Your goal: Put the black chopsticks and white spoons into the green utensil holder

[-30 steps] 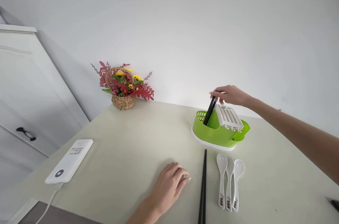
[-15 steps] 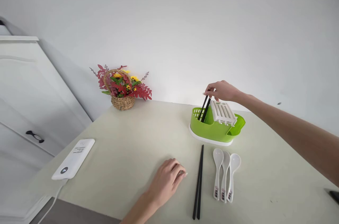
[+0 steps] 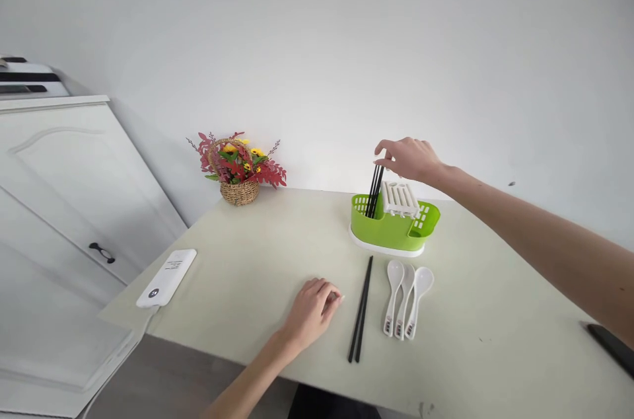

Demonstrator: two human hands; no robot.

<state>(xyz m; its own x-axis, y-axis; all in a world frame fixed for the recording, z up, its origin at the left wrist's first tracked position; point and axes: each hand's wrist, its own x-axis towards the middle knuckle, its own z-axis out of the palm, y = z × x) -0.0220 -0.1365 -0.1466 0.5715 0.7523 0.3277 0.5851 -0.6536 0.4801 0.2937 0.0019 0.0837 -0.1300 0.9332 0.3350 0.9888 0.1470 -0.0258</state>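
A green cutlery holder (image 3: 376, 234) with a white slotted insert (image 3: 400, 197) stands at the back of the pale table (image 3: 247, 260). A pair of black chopsticks (image 3: 373, 193) stands nearly upright in its left compartment. My right hand (image 3: 407, 158) pinches their top ends from above. My left hand (image 3: 312, 310) rests on the table with fingers loosely curled, holding nothing. Just right of it lies a second pair of black chopsticks (image 3: 360, 308), and beside them three white spoons (image 3: 406, 300) lie side by side.
A wicker basket of flowers (image 3: 238, 171) stands at the back left by the wall. A white power bank (image 3: 167, 268) with a cable lies near the table's left edge. A white cabinet (image 3: 64, 194) stands to the left. A dark flat object (image 3: 610, 346) lies at the right edge.
The chopsticks in the holder have tipped from a slant to nearly upright under my right hand. The camera has pulled back and turned, so everything appears smaller. My left hand has stayed put.
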